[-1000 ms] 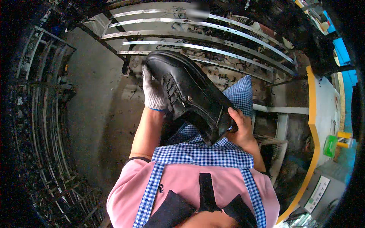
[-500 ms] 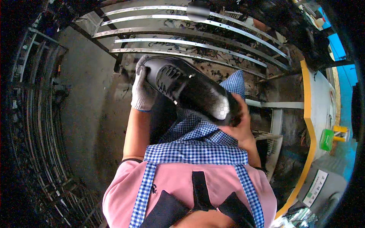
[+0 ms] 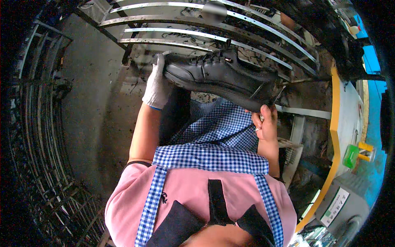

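- Your left hand [image 3: 156, 84], in a white knit glove, is wrapped around the toe end of the black lace-up leather shoe [image 3: 220, 78], fingers closed on it.
- Your bare right hand [image 3: 266, 123] is closed at the heel end, pinching the shoe from below. There's a thin pointed tool [image 3: 279, 95] poking out by that heel; I can't tell for sure whether your fingers are holding it or just the shoe.
- The shoe itself sits on its side up in the air between both hands, above your blue checked apron [image 3: 214, 154], just in front of the curved metal rack bars [image 3: 214, 37].
- Stuff that could bite you, I reckon: the heel grip looks like a fingertip pinch, so if you twist the shoe it could slip and drop onto the grimy floor [image 3: 94, 107].
- That tool tip sits close to the leather, so a slip could scratch it.
- The rack bars are right near the laces, so a push forward might scuff the upper.
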Motion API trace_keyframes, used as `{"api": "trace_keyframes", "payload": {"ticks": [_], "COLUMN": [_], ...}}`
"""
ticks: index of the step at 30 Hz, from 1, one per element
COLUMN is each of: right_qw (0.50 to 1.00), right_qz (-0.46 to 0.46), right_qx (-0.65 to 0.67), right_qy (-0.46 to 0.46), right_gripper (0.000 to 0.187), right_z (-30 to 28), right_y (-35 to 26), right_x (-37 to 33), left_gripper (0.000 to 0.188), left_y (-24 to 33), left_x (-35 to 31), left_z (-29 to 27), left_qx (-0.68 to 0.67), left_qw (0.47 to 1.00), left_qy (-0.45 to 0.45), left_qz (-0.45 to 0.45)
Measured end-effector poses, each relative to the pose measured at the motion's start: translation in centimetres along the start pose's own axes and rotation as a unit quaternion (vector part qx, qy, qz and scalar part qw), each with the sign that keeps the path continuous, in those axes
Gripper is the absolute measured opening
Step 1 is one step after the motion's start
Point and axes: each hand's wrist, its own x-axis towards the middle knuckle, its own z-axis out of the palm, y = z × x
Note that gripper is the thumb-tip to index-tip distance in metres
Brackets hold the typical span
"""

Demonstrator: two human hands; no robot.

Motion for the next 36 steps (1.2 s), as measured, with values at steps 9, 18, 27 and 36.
{"api": "trace_keyframes", "payload": {"ticks": [9,18,27,36], "right_qw": [0.998,0.99,0.988,0.959], "right_qz": [0.04,-0.024,-0.081,0.107], "right_qx": [0.026,0.091,0.023,0.246], "right_qy": [-0.04,0.108,0.128,0.091], "right_gripper": [0.047,0.041,0.056,0.033], "right_z": [-1.1,1.5,2.8,0.6], "right_y": [1.6,1.4,1.1,2.6], "right_x": [0.9,0.8,-0.4,0.2], "left_gripper": [0.043,0.035,0.019,0.019], "left_y": [-0.9,-0.6,-0.9,-0.1], "left_x": [1.1,-1.8,-1.6,-2.9], "left_z": [-2.8,3.0,3.8,4.3], "left_qx": [0.272,0.058,0.138,0.3], "left_qw": [0.948,0.99,0.981,0.926], "left_qy": [-0.042,-0.081,-0.045,-0.127], "left_qz": [0.159,0.101,0.127,0.191]}}
